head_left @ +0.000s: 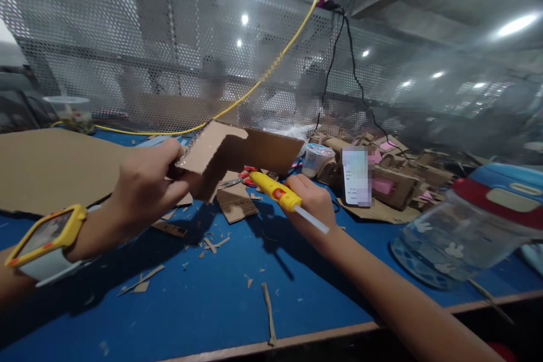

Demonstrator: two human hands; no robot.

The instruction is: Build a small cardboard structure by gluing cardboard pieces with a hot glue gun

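Observation:
My left hand (pixel 146 181) pinches the left end of a folded cardboard piece (pixel 263 150), held up over the blue table. Its fingertips are partly hidden behind the cardboard. In my right hand (pixel 311 203) is a yellow hot glue gun (pixel 275 189), its nozzle pointing up and left just below the cardboard. A translucent glue stick (pixel 311 219) juts from the gun's rear. Whether the nozzle touches the cardboard I cannot tell. Beneath them lie red-handled scissors (pixel 248 176) and a flat cardboard scrap (pixel 236 205).
On the blue table (pixel 203 305), a large cardboard sheet (pixel 55 167) lies left. A water bottle (pixel 458 237) stands right, near a propped phone (pixel 356 176) and a cardboard construction (pixel 394 186). A plastic cup (pixel 317 159) stands behind. A yellow cable (pixel 237 103) crosses before the mesh screen.

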